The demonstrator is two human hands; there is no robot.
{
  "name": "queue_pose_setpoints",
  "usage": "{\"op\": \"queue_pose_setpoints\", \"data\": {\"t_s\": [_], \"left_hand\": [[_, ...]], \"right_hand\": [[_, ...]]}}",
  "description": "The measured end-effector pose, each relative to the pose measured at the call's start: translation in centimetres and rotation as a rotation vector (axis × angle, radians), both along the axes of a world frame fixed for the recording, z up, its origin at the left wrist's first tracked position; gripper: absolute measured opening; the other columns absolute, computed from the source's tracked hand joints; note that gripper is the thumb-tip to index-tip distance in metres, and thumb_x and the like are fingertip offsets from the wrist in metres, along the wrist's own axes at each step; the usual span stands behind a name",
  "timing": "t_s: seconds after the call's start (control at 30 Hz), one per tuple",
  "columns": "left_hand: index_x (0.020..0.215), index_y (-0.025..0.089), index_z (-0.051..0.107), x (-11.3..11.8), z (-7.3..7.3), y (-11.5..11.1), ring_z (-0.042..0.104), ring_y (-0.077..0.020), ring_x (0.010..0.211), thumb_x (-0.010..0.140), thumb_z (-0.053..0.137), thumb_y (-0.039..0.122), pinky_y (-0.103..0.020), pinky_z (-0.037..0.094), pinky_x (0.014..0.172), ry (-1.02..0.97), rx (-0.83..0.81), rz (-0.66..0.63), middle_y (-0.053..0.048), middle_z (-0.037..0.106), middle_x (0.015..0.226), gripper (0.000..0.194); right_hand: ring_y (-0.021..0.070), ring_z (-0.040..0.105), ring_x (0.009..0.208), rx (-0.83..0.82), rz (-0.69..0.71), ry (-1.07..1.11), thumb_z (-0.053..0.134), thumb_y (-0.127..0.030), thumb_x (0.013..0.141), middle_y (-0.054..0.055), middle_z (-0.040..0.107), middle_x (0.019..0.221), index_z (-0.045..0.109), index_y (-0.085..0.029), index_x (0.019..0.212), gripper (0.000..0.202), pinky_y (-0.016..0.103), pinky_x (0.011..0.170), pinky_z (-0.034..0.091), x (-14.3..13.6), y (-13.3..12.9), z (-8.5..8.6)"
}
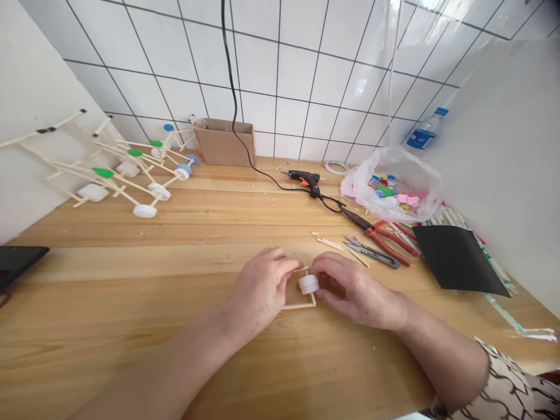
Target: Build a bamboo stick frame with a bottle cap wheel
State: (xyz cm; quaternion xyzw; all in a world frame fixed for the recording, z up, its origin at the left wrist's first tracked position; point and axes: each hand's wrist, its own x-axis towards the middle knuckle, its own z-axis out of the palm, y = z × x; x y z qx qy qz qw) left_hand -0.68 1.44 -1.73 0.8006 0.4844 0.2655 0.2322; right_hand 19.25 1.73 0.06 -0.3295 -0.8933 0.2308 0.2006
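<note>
Low over the wooden table, my left hand [262,283] is closed on a small frame of thin wooden sticks [300,306]. A white bottle cap wheel [308,284] sits on the stick at the frame's right end. My right hand [356,286] pinches at that same end, its thumb and fingers curled beside the wheel and the upper corner. Part of the frame is hidden behind my left fingers. Several stick models [149,175] with white, blue and green caps stand at the back left.
Back right of my hands are a black glue gun [306,179], red-handled pliers [378,233], grey snips [371,252] and loose sticks [330,244]. A plastic bag of caps [394,184], a tape roll [336,167], a black sheet [457,259], a cardboard box [225,143] and a phone [20,262] lie around.
</note>
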Motion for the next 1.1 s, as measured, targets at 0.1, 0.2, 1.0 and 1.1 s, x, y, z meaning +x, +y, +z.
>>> {"op": "queue_pose_setpoints", "data": {"t_s": [0.1,0.2,1.0,1.1], "left_hand": [[0.09,0.021,0.07,0.03,0.08,-0.06,0.058,-0.0175,0.08,0.082,0.043,0.002,-0.028,0.047,0.071,0.012,-0.005,0.007,-0.003,0.063,0.08,0.034],[0.091,0.021,0.07,0.09,0.27,-0.08,0.059,-0.0178,0.081,0.083,0.043,0.003,-0.028,0.047,0.072,0.015,-0.009,0.001,-0.003,0.063,0.081,0.034],[0.09,0.022,0.071,0.07,0.16,0.0,0.058,-0.0178,0.081,0.082,0.042,0.002,-0.028,0.047,0.071,0.038,-0.014,-0.005,-0.003,0.063,0.08,0.035],[0.09,0.022,0.071,0.07,0.08,-0.02,0.058,-0.0181,0.081,0.082,0.043,0.002,-0.028,0.047,0.072,0.043,-0.013,-0.008,-0.003,0.062,0.08,0.035]], "right_hand": [[0.0188,0.054,0.083,0.007,0.006,0.014,0.053,-0.003,0.077,0.009,0.058,0.092,0.055,-0.016,0.097,0.024,0.032,0.072,0.049,-0.05,0.01,0.01],[0.0192,0.054,0.084,0.003,0.007,0.022,0.053,-0.003,0.077,0.01,0.058,0.093,0.055,-0.016,0.097,0.024,0.033,0.074,0.05,-0.04,0.05,-0.02],[0.0211,0.058,0.093,-0.004,0.045,0.035,0.053,-0.006,0.079,0.012,0.061,0.1,0.054,-0.017,0.095,0.02,0.036,0.081,0.051,-0.12,0.07,0.25],[0.0209,0.058,0.092,-0.002,0.043,0.038,0.053,-0.005,0.078,0.012,0.061,0.1,0.055,-0.017,0.095,0.021,0.036,0.08,0.052,-0.12,0.06,0.2]]}}
